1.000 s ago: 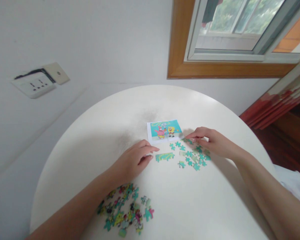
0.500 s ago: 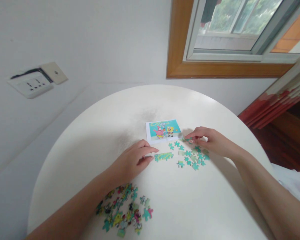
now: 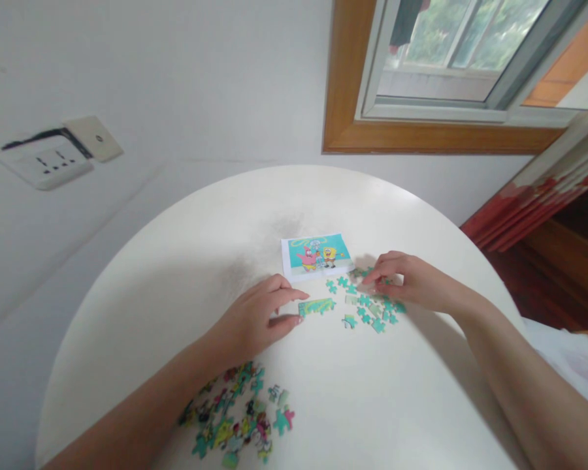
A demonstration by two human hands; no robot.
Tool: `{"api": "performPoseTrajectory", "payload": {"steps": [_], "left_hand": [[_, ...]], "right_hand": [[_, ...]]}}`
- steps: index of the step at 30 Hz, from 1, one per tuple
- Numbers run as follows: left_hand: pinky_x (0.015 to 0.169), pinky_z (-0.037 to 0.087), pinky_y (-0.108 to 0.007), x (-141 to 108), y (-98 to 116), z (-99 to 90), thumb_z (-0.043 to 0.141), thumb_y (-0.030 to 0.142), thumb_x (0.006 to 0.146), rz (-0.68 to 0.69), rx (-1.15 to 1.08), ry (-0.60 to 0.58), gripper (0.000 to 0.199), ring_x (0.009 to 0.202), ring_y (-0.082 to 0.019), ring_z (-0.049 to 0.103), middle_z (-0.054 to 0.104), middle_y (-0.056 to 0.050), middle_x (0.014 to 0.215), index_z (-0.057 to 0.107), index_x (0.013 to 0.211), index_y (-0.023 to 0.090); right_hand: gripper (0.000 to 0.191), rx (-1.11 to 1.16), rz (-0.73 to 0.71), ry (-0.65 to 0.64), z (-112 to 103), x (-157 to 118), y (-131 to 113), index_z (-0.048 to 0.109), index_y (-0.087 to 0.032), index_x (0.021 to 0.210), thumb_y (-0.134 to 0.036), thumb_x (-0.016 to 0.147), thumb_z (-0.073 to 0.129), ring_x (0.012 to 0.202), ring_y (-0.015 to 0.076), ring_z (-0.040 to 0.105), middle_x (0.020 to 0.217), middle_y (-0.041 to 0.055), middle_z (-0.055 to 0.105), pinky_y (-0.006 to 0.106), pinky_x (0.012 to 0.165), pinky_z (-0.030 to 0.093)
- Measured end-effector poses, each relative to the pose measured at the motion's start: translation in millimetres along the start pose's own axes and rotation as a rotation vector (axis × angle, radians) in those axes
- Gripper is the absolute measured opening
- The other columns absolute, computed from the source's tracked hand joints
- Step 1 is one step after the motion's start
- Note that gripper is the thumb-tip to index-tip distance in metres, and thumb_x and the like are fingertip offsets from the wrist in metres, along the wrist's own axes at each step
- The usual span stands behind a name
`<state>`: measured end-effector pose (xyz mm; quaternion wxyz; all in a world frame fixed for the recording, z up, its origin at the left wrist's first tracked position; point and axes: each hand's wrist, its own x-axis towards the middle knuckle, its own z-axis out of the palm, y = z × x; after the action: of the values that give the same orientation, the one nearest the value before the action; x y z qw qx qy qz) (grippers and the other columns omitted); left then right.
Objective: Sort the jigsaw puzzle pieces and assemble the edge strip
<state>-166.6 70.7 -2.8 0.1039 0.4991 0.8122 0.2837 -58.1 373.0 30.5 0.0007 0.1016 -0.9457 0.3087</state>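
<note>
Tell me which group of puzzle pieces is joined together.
The short green-and-yellow strip just right of the left hand: its pieces form one compact block, while those in the teal cluster and the multicoloured pile lie scattered.

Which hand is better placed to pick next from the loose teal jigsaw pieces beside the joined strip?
Probably the right hand, which is at those loose teal jigsaw pieces. The left hand is by the green-patterned joined strip's left end, farther away.
</note>
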Motion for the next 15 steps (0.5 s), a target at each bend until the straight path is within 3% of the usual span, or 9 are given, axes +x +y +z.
{"api": "performPoseTrajectory", "payload": {"steps": [6,10,15], "left_hand": [[0.085,0.046,-0.03,0,1,0.9,0.062,0.028,0.088,-0.009,0.011,-0.004,0.032,0.093,-0.018,0.058,0.058,-0.003,0.106,0.064,0.12,0.024],[0.085,0.046,-0.03,0,2,0.6,0.061,0.027,0.088,0.0,0.01,-0.006,0.032,0.093,-0.018,0.058,0.058,-0.004,0.107,0.064,0.12,0.023],[0.084,0.046,-0.029,0,1,0.4,0.06,0.027,0.089,0.01,0.011,0.0,0.032,0.093,-0.018,0.058,0.058,-0.004,0.107,0.064,0.12,0.024]], "right_hand": [[0.023,0.044,-0.164,-0.109,13,2,-5,0.076,-0.027,0.103,-0.025,0.081,0.072,0.095,0.0185,0.061,0.1,0.0051,0.068,0.03,0.083,0.05],[0.027,0.019,-0.14,-0.123,16,3,-6,0.074,-0.026,0.108,-0.029,0.081,0.073,0.096,0.0196,0.06,0.101,0.0063,0.066,0.031,0.082,0.051],[0.027,0.027,-0.139,-0.105,16,3,-4,0.072,-0.026,0.112,-0.023,0.085,0.068,0.094,0.018,0.059,0.101,0.0059,0.065,0.029,0.08,0.05]]}}
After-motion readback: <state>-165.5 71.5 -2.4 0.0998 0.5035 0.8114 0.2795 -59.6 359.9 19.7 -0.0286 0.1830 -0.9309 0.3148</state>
